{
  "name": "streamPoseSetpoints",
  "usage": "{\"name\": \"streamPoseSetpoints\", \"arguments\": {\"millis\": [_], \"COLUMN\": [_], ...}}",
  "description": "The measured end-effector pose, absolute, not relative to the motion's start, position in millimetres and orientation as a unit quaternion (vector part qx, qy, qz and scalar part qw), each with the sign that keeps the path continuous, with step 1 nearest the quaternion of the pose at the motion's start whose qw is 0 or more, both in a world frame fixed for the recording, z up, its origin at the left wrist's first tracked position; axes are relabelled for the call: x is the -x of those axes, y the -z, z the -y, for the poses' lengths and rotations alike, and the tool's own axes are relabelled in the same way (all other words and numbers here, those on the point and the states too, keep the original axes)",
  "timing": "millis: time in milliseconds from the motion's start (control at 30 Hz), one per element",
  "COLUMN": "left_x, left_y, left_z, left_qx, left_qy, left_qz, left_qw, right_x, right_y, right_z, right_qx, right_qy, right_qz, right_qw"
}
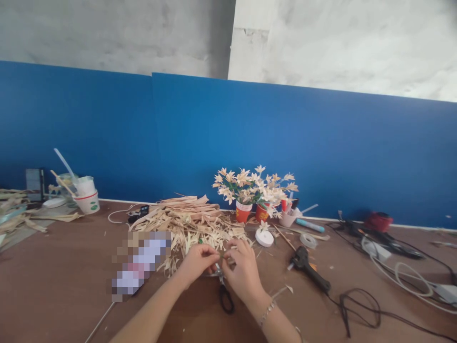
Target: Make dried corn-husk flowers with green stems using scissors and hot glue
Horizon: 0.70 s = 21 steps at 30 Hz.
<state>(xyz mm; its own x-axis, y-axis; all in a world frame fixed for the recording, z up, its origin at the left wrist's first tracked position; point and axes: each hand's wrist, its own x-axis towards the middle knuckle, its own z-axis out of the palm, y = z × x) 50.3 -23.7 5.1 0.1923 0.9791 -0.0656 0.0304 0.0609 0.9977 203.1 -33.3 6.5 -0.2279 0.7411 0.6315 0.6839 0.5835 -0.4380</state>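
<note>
My left hand [198, 263] and my right hand [244, 270] face each other above the table, close together. Thumb and fingertips are pinched on both; whatever lies between them is too small to make out. Beneath them rests a pair of scissors [226, 300], its black handle toward me and its blades partly hidden by the hands. Just beyond my fingers spreads a heap of dried, straw-coloured husk strips [194, 219]. Pale handmade flowers [250, 183] on green stems stand in red paper cups [243, 212] behind my right hand.
To the right lies a black glue gun [310, 269] with its cable. A white disc [264, 237], a clear tape roll [308, 240] and a blue marker [310, 225] sit nearby. A pixelated object [143, 264] is at left. A blue partition [285, 128] closes off the back.
</note>
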Motion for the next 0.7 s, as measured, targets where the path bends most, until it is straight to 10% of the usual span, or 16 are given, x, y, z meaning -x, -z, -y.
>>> {"name": "streamPoseSetpoints", "arguments": {"millis": [367, 700], "left_x": [-50, -45], "left_y": [-3, -1], "left_z": [21, 22], "left_qx": [-0.509, -0.522], "left_qy": [-0.425, -0.425], "left_qz": [-0.483, -0.429], "left_qw": [0.572, 0.603], "right_x": [-202, -209], "right_y": [-6, -8], "right_z": [34, 18], "right_qx": [0.447, 0.442], "right_qy": [0.004, -0.489], "right_qz": [0.777, 0.626], "right_qw": [0.444, 0.415]}}
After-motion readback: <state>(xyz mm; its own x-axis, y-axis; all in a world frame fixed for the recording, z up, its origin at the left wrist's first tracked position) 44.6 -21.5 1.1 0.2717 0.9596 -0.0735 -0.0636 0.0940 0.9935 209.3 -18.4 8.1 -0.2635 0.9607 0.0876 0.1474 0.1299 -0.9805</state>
